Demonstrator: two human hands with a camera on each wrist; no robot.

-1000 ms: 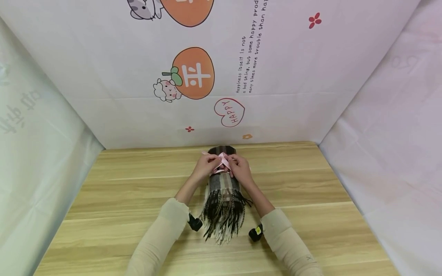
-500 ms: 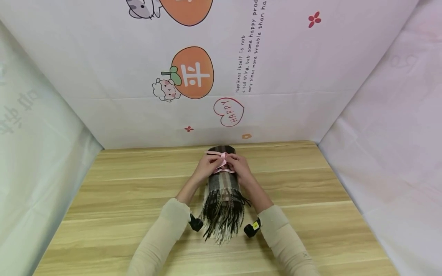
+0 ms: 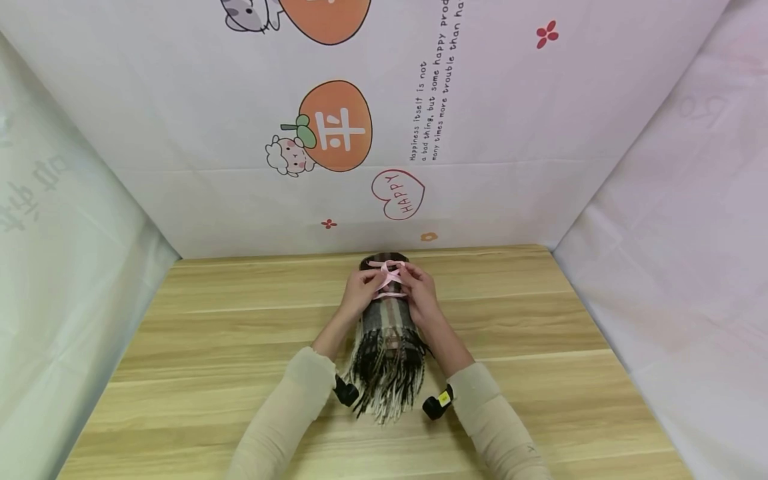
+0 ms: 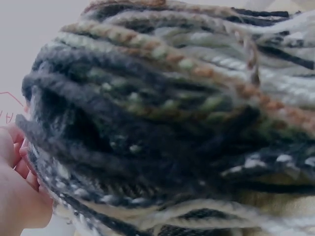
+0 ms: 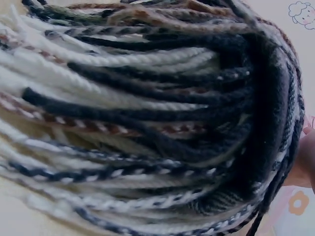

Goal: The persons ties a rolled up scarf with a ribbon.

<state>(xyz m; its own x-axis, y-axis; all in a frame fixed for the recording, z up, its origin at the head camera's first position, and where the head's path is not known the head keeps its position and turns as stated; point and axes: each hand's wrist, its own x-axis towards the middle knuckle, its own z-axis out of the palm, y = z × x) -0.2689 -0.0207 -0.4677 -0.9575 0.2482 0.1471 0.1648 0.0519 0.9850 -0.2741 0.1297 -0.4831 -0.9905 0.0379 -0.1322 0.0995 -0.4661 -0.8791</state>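
Note:
A rolled plaid scarf [image 3: 387,317] in grey, black and beige lies lengthwise on the table, fringe toward the person. Round its far part runs a pink ribbon [image 3: 393,273], whose strands cross on top. The left hand [image 3: 359,291] pinches the ribbon from the left side. From the right, the right hand [image 3: 423,295] pinches another part of it. Dark and pale fringe [image 4: 162,113] fills most of the left wrist view, with the left hand [image 4: 22,194] at its left edge. Likewise, fringe [image 5: 147,113] hides most of the right hand [image 5: 301,160] in the right wrist view.
The wood-grain table [image 3: 240,333] ends at a printed white backdrop [image 3: 480,200] just behind the scarf. White sheets hang at both sides. Black wrist cameras sit under both forearms, near the fringe.
The ribbon strands between the fingers have shifted into a crossing with small loops. A loose end at the upper left has swung rightward over the scarf. Both hands stay close together.

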